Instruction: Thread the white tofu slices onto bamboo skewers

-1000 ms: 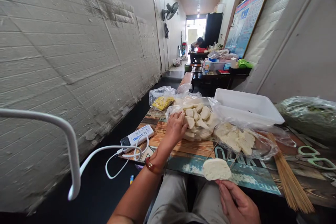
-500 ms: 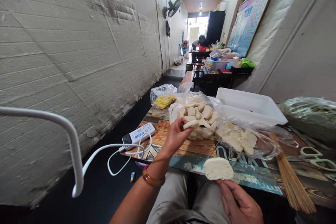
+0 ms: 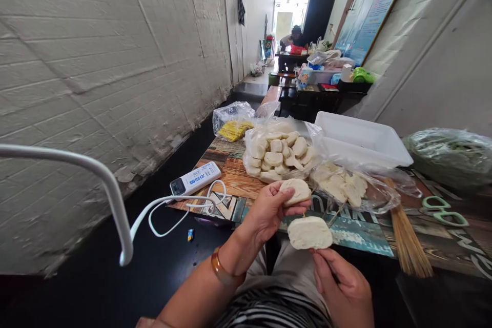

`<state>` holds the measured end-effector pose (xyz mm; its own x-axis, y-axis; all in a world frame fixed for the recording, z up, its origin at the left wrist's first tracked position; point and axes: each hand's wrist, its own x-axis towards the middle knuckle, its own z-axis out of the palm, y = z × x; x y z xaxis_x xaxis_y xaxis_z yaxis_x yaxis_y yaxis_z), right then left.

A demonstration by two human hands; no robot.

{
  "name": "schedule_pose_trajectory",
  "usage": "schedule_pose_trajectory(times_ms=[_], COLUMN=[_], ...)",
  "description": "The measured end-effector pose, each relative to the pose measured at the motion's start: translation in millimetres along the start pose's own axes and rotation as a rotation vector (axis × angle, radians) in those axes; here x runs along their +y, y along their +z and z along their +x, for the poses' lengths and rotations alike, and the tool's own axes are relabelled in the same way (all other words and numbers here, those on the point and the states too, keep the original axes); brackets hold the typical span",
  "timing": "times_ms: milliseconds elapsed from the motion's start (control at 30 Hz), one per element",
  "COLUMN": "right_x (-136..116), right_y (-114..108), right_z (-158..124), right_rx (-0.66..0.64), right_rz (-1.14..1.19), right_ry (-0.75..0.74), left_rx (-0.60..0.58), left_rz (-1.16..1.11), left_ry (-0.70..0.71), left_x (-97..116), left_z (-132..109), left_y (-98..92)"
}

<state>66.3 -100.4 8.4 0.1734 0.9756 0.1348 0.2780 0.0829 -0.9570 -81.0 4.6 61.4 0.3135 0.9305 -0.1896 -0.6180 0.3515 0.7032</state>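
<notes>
My left hand (image 3: 271, 210) pinches a pale, bun-like slice (image 3: 295, 192) between thumb and fingers. Just below it, a second pale slice (image 3: 309, 233) is threaded on a thin wooden skewer (image 3: 305, 213), whose tip pokes out above the slice's top edge. The skewer's lower end is in the closed fingers of my right hand (image 3: 340, 279), mostly hidden by them. Beyond my hands, a clear plastic bag (image 3: 251, 138) lies open with many thick pale pieces (image 3: 273, 159) inside. A second bag with flatter pale slices (image 3: 340, 187) is to its right.
A bundle of skewers (image 3: 409, 246) and green-handled scissors (image 3: 446, 211) lie on the table's right. A white tub (image 3: 365, 138) stands behind, beside a bag of greens (image 3: 449, 156). Left are a power bank (image 3: 196, 179) with its white cable and a bag of yellow pieces (image 3: 234, 130).
My left hand has drawn a slice away from the bag, toward me and right, close above the skewered slice. My right hand still holds the skewer. The view has tilted down.
</notes>
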Motion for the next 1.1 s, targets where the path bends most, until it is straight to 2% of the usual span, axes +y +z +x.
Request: schedule_pose_trajectory(times_ms=[367,1100], right_x=[-3.3,2.1], right_y=[-1.1,-0.1], right_z=[0.8,2.4], right_rx=[-0.008,-0.031], right_rz=[0.011,0.023], right_ry=[0.025,0.045], left_rx=[-0.048,-0.028], left_rz=[-0.027,0.006], left_ry=[0.0,0.028], left_x=[0.3,1.5], left_z=[-4.8,-9.7], left_y=[0.8,1.2])
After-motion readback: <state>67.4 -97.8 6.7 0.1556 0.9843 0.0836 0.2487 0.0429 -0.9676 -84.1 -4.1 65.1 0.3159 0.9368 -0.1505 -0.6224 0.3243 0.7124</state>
